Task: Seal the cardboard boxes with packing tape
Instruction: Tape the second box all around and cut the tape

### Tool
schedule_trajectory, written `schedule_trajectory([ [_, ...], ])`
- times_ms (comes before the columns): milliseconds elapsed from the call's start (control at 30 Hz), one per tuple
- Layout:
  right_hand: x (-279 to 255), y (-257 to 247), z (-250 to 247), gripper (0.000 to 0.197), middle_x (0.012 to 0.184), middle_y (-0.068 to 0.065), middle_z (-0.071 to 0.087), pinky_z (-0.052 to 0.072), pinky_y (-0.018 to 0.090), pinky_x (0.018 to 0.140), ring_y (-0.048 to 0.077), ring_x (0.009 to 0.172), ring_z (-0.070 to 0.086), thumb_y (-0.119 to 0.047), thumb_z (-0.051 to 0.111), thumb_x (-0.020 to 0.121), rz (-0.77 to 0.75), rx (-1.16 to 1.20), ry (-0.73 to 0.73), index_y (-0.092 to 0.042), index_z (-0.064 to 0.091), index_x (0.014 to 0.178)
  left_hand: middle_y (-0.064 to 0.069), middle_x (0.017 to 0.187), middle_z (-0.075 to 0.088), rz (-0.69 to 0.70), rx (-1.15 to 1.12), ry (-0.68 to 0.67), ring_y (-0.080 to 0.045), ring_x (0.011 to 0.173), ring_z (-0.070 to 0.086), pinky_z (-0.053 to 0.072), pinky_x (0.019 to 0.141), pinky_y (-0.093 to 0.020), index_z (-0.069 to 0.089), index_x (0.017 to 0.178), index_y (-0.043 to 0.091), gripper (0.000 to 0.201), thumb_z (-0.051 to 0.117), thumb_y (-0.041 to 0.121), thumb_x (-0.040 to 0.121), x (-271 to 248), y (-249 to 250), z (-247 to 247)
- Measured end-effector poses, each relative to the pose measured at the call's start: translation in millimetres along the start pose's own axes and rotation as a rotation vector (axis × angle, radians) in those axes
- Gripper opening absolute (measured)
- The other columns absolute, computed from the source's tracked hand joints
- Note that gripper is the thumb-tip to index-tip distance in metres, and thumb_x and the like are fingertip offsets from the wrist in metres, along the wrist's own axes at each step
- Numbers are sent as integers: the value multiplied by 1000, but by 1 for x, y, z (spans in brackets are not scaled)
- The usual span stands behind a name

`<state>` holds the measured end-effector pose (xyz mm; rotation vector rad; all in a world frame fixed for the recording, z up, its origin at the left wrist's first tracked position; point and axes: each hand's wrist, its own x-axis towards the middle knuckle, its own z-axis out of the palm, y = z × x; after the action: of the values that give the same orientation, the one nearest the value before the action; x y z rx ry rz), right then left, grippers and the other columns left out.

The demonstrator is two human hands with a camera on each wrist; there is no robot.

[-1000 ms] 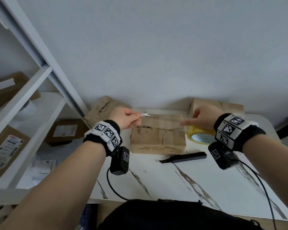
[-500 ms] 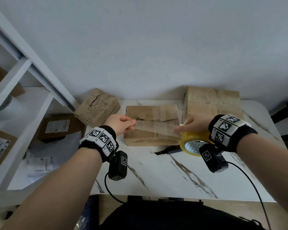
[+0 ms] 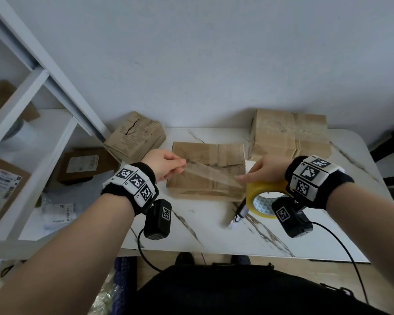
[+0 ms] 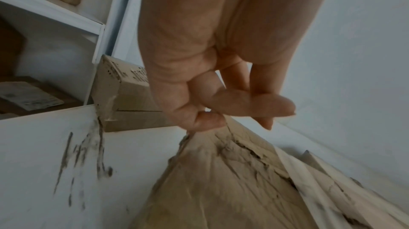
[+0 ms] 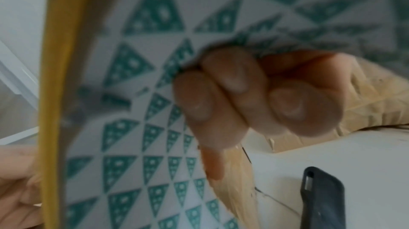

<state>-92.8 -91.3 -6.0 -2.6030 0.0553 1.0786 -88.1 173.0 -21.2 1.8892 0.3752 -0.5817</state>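
A flat, creased cardboard box (image 3: 208,155) lies at the table's middle. A strip of clear tape (image 3: 210,176) stretches above it between my hands. My left hand (image 3: 166,163) pinches the strip's free end over the box's left edge; the left wrist view shows the thumb and fingers (image 4: 245,105) pressed together above the box (image 4: 232,180). My right hand (image 3: 263,170) holds the yellow tape roll (image 3: 263,196) at the box's right end. Its fingers (image 5: 241,96) curl through the roll's patterned core (image 5: 137,79).
A black utility knife (image 3: 239,212) lies on the marble table (image 3: 214,230) just below the roll, also in the right wrist view as a dark handle (image 5: 321,197). Two more boxes sit at the back left (image 3: 134,134) and back right (image 3: 289,135). White shelving (image 3: 32,92) with parcels stands left.
My head has tipped down, so the table sits lower in view. Both hands have lowered the stretched tape toward the box top, and the roll has come nearer the front right corner.
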Motion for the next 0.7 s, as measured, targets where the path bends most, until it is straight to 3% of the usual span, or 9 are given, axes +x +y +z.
schedule_trajectory([
  [67, -2, 1, 2, 57, 88, -2, 68, 42, 25, 69, 13, 82, 57, -70, 57, 74, 11, -26, -19, -19, 72, 95, 4, 56, 63, -38, 12, -41, 0, 44, 53, 38, 48, -13, 65, 85, 7, 10, 60, 12, 92, -4, 0, 2],
  [167, -3, 2, 4, 54, 74, -3, 61, 40, 23, 61, 11, 72, 54, -69, 57, 75, 20, -34, -18, -17, 69, 81, -3, 78, 67, -80, 56, -72, -3, 56, 60, 42, 62, -18, 66, 84, 11, 10, 60, 16, 92, -7, -6, 2],
  [267, -3, 1, 0, 53, 70, -3, 56, 41, 26, 68, 16, 75, 54, -70, 55, 75, 4, -66, 45, -17, 62, 74, -3, 74, 66, 5, 164, -12, 4, 42, 54, 40, 49, -12, 68, 87, 10, 12, 60, 19, 92, -12, -8, 1],
  [333, -4, 3, -8, 53, 75, -2, 59, 42, 28, 72, 18, 82, 57, -70, 59, 72, -18, -23, 133, -18, 64, 76, -2, 69, 64, 118, 206, 69, 5, 36, 50, 38, 44, -9, 69, 91, 8, 14, 60, 19, 92, -14, -5, -1],
  [467, -11, 10, -29, 46, 99, -1, 66, 40, 29, 80, 17, 96, 58, -62, 60, 77, -62, 65, 203, -22, 70, 96, 0, 72, 69, 227, 203, 187, 6, 39, 52, 39, 57, -18, 70, 88, 13, 13, 61, 22, 91, -8, 3, -13],
  [600, -16, 13, -39, 44, 130, 5, 54, 31, 36, 100, 25, 121, 45, -49, 55, 88, -65, 217, 203, -21, 62, 120, 0, 67, 65, 223, 193, 231, 5, 37, 52, 37, 44, -5, 70, 87, 3, 17, 60, 16, 92, -6, -3, -15],
  [700, -15, 11, -35, 40, 126, 3, 55, 32, 31, 93, 25, 120, 46, -45, 59, 87, -58, 275, 256, -22, 63, 120, 4, 56, 64, 196, 120, 235, 4, 39, 55, 37, 42, -4, 68, 83, 4, 15, 60, 12, 92, -5, -12, -14],
])
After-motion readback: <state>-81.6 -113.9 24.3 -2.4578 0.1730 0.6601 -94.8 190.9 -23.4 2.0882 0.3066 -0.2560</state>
